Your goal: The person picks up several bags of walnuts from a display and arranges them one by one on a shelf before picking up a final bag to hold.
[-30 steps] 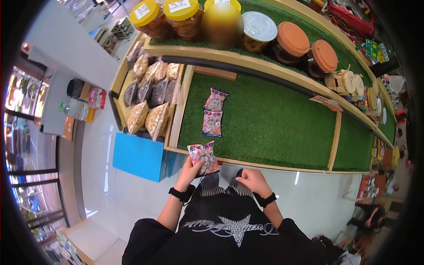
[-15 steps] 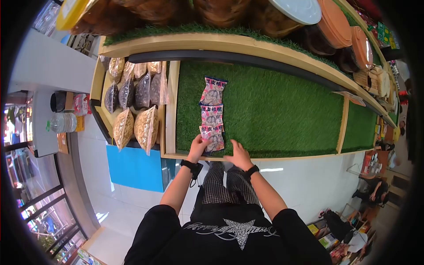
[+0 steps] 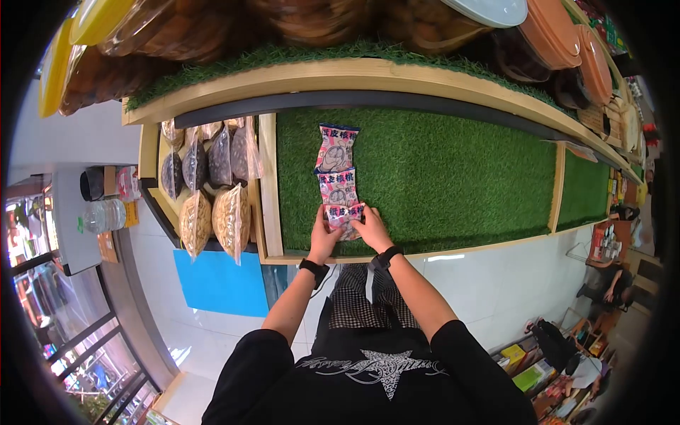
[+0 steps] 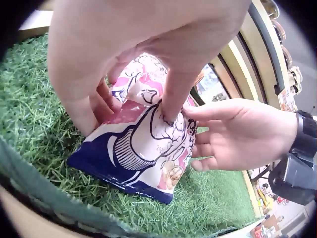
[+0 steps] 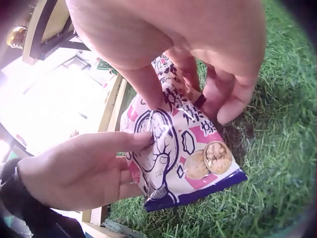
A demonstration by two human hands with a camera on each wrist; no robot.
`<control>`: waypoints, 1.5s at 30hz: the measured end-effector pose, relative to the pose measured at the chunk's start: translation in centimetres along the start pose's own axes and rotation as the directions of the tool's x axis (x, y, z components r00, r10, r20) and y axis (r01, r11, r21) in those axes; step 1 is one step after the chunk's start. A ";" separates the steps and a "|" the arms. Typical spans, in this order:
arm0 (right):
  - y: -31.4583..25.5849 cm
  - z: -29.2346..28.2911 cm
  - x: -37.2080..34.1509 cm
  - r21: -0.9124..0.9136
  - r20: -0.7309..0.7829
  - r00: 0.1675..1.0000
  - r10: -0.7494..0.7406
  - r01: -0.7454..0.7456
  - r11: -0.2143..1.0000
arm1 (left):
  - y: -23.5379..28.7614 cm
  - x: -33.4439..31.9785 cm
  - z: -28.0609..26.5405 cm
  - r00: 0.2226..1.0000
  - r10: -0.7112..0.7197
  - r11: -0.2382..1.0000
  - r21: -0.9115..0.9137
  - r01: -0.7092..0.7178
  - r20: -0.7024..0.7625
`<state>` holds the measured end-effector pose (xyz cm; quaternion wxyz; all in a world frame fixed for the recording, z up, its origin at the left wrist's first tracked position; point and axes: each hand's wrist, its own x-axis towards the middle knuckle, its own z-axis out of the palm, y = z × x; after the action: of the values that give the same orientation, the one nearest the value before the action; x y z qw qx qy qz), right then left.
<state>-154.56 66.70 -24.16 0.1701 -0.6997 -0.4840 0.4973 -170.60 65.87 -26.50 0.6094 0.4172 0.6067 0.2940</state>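
A pink and white snack packet [image 3: 345, 221] with a dark blue edge lies nearest the front of the green turf tray, gripped at both sides. My left hand [image 3: 324, 235] holds its left side, thumb on top. On its right side is my right hand [image 3: 371, 230], its thumb pressing the top. The left wrist view shows the packet's printed face [image 4: 143, 144] between both hands, and the right wrist view shows its walnut picture [image 5: 210, 158]. Two like packets, a middle one [image 3: 338, 187] and a far one [image 3: 336, 147], continue the column, edges meeting or overlapping.
Bags of nuts [image 3: 231, 216] fill a compartment at the left, past a wooden divider [image 3: 270, 184]. Large jars [image 3: 304, 21] stand on the raised shelf behind. A wooden rim [image 3: 453, 253] borders the turf in front. People and goods appear at the lower right.
The held packet went from above the front rim down onto the turf, below the other two. My right hand came from beside it to grip its right side. The head view moved closer.
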 end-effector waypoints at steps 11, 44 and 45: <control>-2.1 -0.1 0.4 0.228 -0.053 0.991 -0.122 0.131 0.965 | 1.7 0.7 -0.9 0.977 0.211 0.954 -0.223 -0.199 0.028; 6.7 -16.1 -21.0 0.336 -0.384 0.922 -0.047 0.187 0.923 | 5.5 -8.1 3.7 0.920 0.345 0.857 0.462 -0.227 -0.187; 7.9 -17.3 -23.0 0.340 -0.432 0.901 -0.037 0.200 0.919 | 6.6 -9.5 5.7 0.932 0.321 0.871 0.437 -0.222 -0.167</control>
<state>-136.52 47.71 -9.96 0.4308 -0.7125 -0.3745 0.4080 -164.87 59.99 -16.56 0.3843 0.5799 0.6572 0.2899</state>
